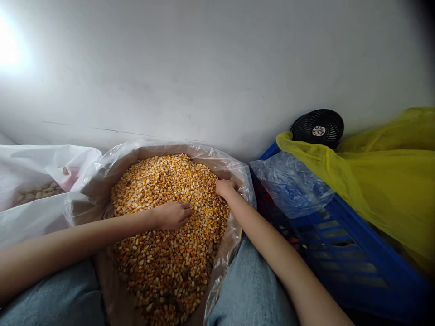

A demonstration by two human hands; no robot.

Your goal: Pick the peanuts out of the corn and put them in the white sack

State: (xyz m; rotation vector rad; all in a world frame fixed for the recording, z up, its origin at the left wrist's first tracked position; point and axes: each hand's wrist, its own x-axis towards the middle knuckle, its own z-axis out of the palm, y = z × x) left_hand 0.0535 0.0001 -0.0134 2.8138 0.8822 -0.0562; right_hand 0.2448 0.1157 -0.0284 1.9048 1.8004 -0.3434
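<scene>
Yellow and orange corn kernels [163,181] fill a wide sack lined with clear plastic [234,165], which stands between my knees. My left hand [175,215] lies palm down on the middle of the kernels, its fingers bent and pointing right; whatever is under them is hidden. At the right side of the sack is my right hand [224,186], its fingers curled at the edge of the kernels near the plastic lining. Its fingertips are mostly out of sight, and I cannot make out what they hold.
To the left, a white sack [20,163] holds peanuts in shells [41,192]. On the right are a blue crate [353,267], a crumpled clear bag [292,181], yellow mesh [390,176] and a black fan [317,127]. A pale wall [204,68] rises behind.
</scene>
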